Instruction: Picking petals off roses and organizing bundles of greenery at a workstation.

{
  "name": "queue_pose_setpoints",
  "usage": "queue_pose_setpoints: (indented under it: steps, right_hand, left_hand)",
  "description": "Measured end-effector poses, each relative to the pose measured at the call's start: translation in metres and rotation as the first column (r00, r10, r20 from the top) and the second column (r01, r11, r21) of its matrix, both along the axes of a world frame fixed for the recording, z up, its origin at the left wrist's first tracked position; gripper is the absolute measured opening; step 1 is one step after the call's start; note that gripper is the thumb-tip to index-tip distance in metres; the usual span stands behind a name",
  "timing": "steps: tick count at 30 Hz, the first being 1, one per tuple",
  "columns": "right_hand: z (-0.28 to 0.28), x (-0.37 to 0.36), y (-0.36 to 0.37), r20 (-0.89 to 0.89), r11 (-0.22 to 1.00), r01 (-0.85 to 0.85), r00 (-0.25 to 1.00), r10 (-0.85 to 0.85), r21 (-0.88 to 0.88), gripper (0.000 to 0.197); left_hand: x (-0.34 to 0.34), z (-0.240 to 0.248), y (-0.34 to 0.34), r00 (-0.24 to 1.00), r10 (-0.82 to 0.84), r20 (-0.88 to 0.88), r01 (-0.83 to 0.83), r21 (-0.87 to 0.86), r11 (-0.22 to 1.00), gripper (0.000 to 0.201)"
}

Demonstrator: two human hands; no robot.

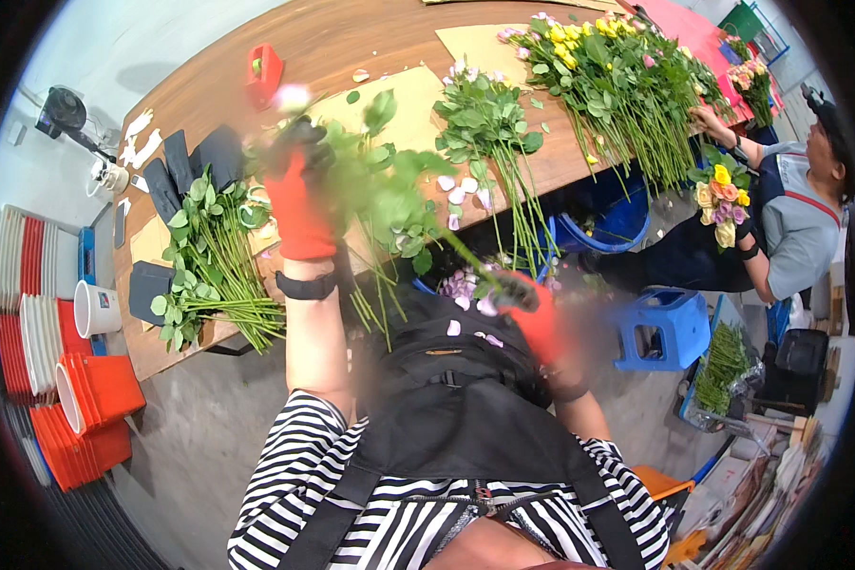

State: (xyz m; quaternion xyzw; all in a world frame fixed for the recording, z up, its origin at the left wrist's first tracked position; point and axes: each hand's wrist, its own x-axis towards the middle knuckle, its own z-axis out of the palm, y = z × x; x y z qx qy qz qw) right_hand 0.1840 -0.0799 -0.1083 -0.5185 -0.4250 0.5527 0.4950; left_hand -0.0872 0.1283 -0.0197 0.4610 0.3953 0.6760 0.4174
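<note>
Taking twelve as straight ahead of the worker in the striped top, I see the left hand (299,195) raised at eleven o'clock in a red and black glove, its dark fingers apparently curled around a pale rose (293,98) just below the bloom. The rose is over the near part of the wooden table (351,43), its blurred leaves and stem slanting back toward the worker's right. The gloved right hand (534,318) is at one o'clock, by the stem's lower end; it is too blurred for me to tell whether the fingers are closed.

Loose petals (453,328) dot the black apron (465,418). At ten o'clock a leafy bundle (218,256) lies on the table, its stems pointing toward the worker, and at eleven, beyond the left hand, is a red tape dispenser (263,71). Pink roses (489,123) lie at twelve, stems over the edge; at one, a bigger heap (617,85) shows yellow and pink heads. At two, a co-worker (803,204) holds a mixed bouquet (722,201). A blue stool (670,323) is between two and three, orange-red buckets (95,404) at nine.
</note>
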Motion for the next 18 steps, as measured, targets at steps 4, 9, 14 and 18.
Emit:
queue_pose_setpoints:
  steps: [4,9,14,18]
  right_hand:
    - [-0.011,0.031,0.045,0.253,0.957,0.244,0.927,-0.278,0.155,0.037]
    - [-0.017,0.072,0.115,0.760,0.925,0.197,0.527,-0.379,0.325,0.049]
    - [-0.007,0.046,0.124,0.848,0.880,0.097,0.235,-0.474,0.465,0.049]
    - [-0.036,-0.021,0.108,0.764,0.849,-0.133,0.524,-0.377,0.511,0.038]
  left_hand:
    - [-0.022,-0.087,-0.001,0.882,0.035,-0.471,-0.075,-0.067,0.995,0.035]
    - [-0.010,-0.119,-0.067,0.168,-0.317,-0.933,-0.207,-0.348,0.914,0.034]
    - [0.001,-0.141,-0.090,0.029,-0.340,-0.940,-0.265,-0.335,0.904,0.040]
    - [-0.004,-0.147,-0.091,0.077,-0.283,-0.956,-0.418,-0.289,0.861,0.046]
